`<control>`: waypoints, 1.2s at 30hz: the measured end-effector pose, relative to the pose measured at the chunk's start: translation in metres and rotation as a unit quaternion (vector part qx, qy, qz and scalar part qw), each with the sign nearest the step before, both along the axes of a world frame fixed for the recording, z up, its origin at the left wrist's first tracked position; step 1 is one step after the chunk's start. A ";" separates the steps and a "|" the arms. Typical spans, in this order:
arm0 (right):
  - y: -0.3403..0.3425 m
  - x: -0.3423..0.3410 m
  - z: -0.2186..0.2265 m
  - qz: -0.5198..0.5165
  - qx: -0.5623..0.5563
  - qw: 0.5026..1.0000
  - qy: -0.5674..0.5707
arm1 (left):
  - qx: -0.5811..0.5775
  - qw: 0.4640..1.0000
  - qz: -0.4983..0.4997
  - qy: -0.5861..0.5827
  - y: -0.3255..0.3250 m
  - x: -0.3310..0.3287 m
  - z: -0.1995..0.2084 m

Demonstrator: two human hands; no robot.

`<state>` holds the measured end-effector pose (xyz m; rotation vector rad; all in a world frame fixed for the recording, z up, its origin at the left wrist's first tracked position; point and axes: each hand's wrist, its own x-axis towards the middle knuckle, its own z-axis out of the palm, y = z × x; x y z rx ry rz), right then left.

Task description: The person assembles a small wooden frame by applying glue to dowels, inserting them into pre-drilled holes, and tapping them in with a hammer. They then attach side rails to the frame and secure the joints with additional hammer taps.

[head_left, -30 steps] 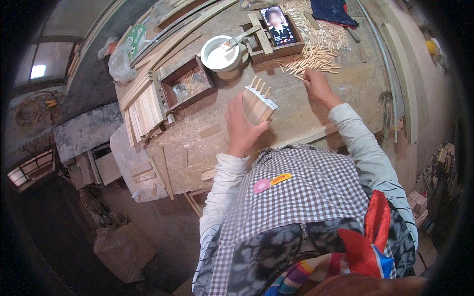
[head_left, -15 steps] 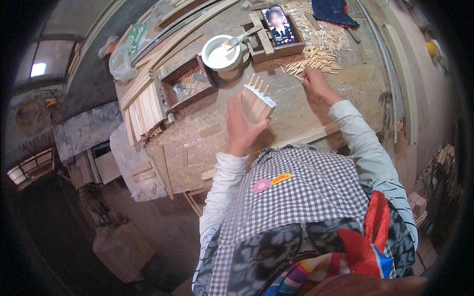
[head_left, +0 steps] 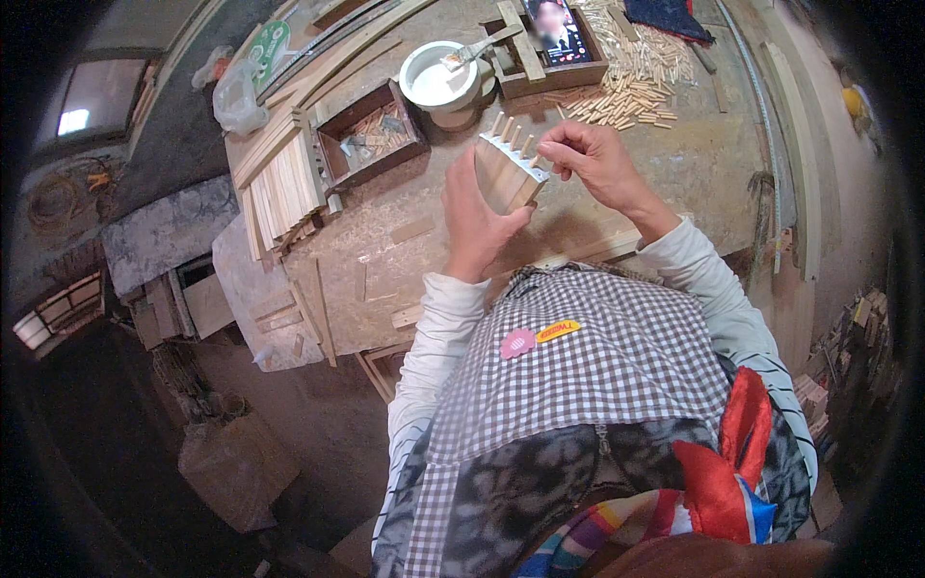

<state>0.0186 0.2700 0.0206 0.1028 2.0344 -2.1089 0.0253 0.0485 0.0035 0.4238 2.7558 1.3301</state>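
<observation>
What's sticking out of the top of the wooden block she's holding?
Several short wooden dowels stand along the top edge of the wooden block. The right hand covers the end nearest it; hole depth is hidden.

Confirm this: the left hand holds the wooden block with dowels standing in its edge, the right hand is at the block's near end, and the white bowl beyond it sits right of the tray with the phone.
One thing is wrong. The head view shows the white bowl left of the tray with the phone, not right. The rest stands: the left hand holds the wooden block with dowels, and the right hand is at its near end.
</observation>
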 end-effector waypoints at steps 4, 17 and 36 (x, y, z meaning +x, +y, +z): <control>0.002 0.004 0.002 0.008 0.091 0.996 -0.017 | -0.039 0.998 -0.017 0.054 0.002 0.001 -0.003; 0.063 -0.006 -0.116 -0.095 0.407 0.908 0.002 | -0.066 0.998 0.001 0.005 0.000 0.004 -0.010; 0.055 -0.017 -0.092 0.024 0.258 0.966 0.007 | -0.017 0.998 0.027 -0.048 -0.005 0.003 0.002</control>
